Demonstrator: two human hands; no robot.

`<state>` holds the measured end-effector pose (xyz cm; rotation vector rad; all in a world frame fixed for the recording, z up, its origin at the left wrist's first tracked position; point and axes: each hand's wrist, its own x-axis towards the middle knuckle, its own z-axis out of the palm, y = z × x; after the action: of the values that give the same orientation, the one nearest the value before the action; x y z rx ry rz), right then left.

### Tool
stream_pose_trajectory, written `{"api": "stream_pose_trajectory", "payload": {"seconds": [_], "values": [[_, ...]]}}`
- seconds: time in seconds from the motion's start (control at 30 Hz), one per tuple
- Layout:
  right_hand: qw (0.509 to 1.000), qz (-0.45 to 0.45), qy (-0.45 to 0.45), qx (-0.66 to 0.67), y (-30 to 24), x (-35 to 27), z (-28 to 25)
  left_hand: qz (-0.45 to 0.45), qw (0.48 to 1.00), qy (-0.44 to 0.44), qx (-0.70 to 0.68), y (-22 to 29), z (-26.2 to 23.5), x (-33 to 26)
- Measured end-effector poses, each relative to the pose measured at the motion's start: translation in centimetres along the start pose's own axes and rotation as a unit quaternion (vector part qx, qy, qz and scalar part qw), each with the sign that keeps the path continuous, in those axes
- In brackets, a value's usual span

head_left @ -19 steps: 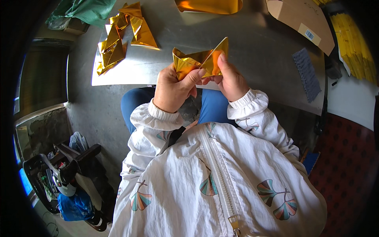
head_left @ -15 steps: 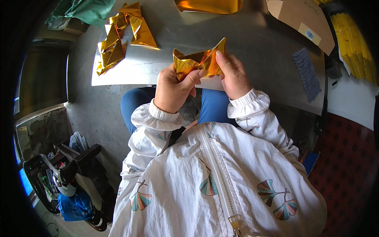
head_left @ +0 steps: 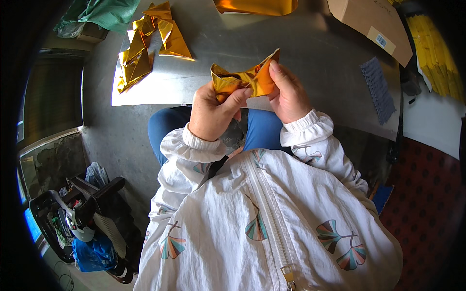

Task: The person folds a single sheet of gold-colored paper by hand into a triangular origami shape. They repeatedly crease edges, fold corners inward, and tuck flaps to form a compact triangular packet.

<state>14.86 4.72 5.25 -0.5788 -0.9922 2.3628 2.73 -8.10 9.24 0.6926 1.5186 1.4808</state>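
A folded piece of gold foil paper (head_left: 242, 81), shaped like a small boat with two raised pointed ends, is held over the table's near edge. My left hand (head_left: 213, 107) grips its left part, the thumb pressed on the front side. My right hand (head_left: 290, 94) pinches the right end, its thumb near the raised tip. The fingers behind the paper are mostly hidden. On the table at the left lie several folded gold foil pieces (head_left: 136, 62), piled against each other. A flat gold foil sheet or stack (head_left: 257, 6) rests at the far edge of the view.
The metal table (head_left: 310, 53) stretches ahead of me. A blue-grey textured cloth (head_left: 377, 89) lies at its right, near a cardboard box (head_left: 371, 24). Yellow packets (head_left: 434, 53) sit farther right. A green bag (head_left: 102, 14) is at the far left; a cluttered cart (head_left: 80, 218) stands low left.
The right end of the foil piece has spread slightly outward, and its middle looks more opened. My right hand has shifted a little to the right; the left hand has barely moved.
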Motion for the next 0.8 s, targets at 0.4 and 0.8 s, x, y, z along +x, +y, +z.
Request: {"api": "stream_pose_trajectory", "payload": {"seconds": [0.4,0.8], "values": [[0.999,0.001,-0.032,-0.031,-1.1,-0.1,-0.8,0.006,1.000,0.009,0.012,-0.1,0.1,-0.2],[0.990,0.017,-0.029,-0.140,-2.3,-0.6,-0.5,-0.024,1.000,0.020,0.002,0.0,0.0,-0.3]]}}
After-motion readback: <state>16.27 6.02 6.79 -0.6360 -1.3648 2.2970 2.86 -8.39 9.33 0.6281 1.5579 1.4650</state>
